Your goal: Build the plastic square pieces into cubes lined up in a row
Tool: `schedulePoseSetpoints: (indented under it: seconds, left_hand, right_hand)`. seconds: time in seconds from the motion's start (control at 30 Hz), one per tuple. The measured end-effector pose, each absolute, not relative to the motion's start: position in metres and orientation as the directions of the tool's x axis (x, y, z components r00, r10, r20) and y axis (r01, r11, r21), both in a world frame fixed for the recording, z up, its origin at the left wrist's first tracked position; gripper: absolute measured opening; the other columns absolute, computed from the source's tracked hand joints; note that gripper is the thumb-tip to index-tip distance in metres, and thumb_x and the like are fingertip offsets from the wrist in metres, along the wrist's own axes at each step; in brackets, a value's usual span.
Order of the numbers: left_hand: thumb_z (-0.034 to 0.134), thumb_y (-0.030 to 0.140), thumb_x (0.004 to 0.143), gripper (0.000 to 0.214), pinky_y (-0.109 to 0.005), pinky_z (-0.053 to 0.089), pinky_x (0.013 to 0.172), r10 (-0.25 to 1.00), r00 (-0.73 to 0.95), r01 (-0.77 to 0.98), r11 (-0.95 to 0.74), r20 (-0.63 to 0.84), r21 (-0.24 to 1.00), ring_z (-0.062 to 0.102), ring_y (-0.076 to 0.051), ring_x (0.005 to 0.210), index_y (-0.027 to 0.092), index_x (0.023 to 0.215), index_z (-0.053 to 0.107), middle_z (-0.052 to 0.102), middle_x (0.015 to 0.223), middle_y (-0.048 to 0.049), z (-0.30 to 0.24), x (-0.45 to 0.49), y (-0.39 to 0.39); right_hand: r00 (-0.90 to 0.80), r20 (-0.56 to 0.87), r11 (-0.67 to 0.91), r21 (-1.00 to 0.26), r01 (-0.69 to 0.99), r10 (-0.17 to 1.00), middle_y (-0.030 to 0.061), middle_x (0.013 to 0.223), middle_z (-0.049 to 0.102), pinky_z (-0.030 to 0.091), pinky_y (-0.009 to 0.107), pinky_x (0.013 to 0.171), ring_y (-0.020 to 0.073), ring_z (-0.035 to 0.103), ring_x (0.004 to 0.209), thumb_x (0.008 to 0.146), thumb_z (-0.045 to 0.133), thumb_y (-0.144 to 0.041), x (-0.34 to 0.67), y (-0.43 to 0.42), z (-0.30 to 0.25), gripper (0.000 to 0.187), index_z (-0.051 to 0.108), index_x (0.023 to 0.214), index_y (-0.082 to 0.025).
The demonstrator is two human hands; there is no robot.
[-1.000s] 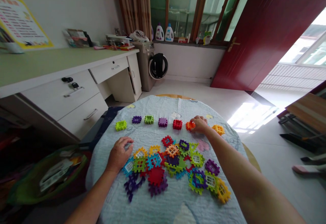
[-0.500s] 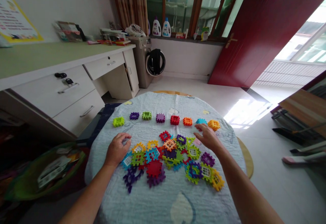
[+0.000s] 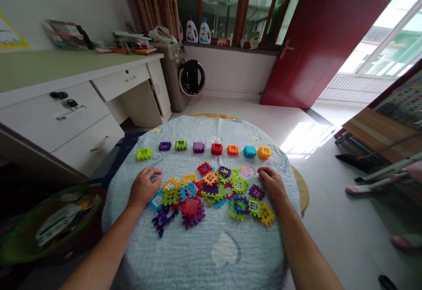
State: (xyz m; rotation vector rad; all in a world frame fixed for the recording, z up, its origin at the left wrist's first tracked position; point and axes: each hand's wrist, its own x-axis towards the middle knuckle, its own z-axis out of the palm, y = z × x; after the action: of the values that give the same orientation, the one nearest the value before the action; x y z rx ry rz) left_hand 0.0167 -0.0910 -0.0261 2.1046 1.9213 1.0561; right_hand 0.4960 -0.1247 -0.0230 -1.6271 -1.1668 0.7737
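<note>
Broadly, a round table (image 3: 302, 191) is covered by a pale blue cloth (image 3: 184, 259). Across it, a pile of toothed plastic pieces (image 3: 211, 189) is spread between the hands. The left hand (image 3: 144, 187) is held empty beside it, thumb and fingers parted; whether the right hand's (image 3: 272, 183) fingers are parted cannot be told. Beyond, eight small blocks (image 3: 216, 149) are lined up.

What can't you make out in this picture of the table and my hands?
In the head view:
Your right palm: hidden by the back of your right hand.
Most of the purple piece: covered by the red panel on top of it.
The wall poster: mostly cut off by the left edge.
Labels on the white bottles: too small to read.
Contents of the green basket: too dim and blurred to name.
</note>
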Motion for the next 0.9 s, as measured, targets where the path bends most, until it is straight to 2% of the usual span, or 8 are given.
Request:
schedulePoseSetpoints:
  seconds: [0.2, 0.43, 0.9]
  left_hand:
    - [0.049, 0.036, 0.075, 0.020, -0.036, 0.050, 0.095, 0.911, -0.036, 0.846, -0.191, 0.410, 0.498, 0.063, -0.024, 0.094, 0.022, 0.080, 0.063, 0.066, 0.092, -0.0078, -0.0283, 0.0158, -0.0896]
    - [0.049, 0.035, 0.075, 0.020, -0.038, 0.049, 0.095, 0.909, -0.036, 0.835, -0.201, 0.416, 0.512, 0.064, -0.024, 0.093, 0.022, 0.079, 0.063, 0.066, 0.092, -0.0077, -0.0281, 0.0155, -0.0890]
    - [0.048, 0.033, 0.074, 0.019, -0.036, 0.051, 0.092, 0.916, -0.063, 0.829, -0.173, 0.396, 0.532, 0.064, -0.024, 0.090, 0.021, 0.076, 0.063, 0.067, 0.091, -0.0078, -0.0216, 0.0197, -0.0912]
  right_hand:
    - [0.367, 0.122, -0.077, -0.873, 0.482, 0.922, 0.0027, 0.069, 0.066, 0.044, 0.030, 0.064, 0.0188, 0.056, 0.066, 0.068, 0.055, -0.044, 0.4841, -0.1275, -0.0209, 0.028, 0.067, 0.075, -0.020]
    - [0.350, 0.113, -0.071, -0.879, 0.471, 0.930, 0.0027, 0.071, 0.067, 0.044, 0.030, 0.068, 0.0190, 0.057, 0.069, 0.070, 0.056, -0.045, 0.4863, -0.1252, -0.0253, 0.029, 0.067, 0.077, -0.019]
    - [0.350, 0.097, -0.079, -0.886, 0.456, 0.932, 0.0029, 0.072, 0.068, 0.043, 0.030, 0.064, 0.0190, 0.056, 0.067, 0.069, 0.057, -0.046, 0.4870, -0.1251, -0.0268, 0.029, 0.067, 0.077, -0.020]
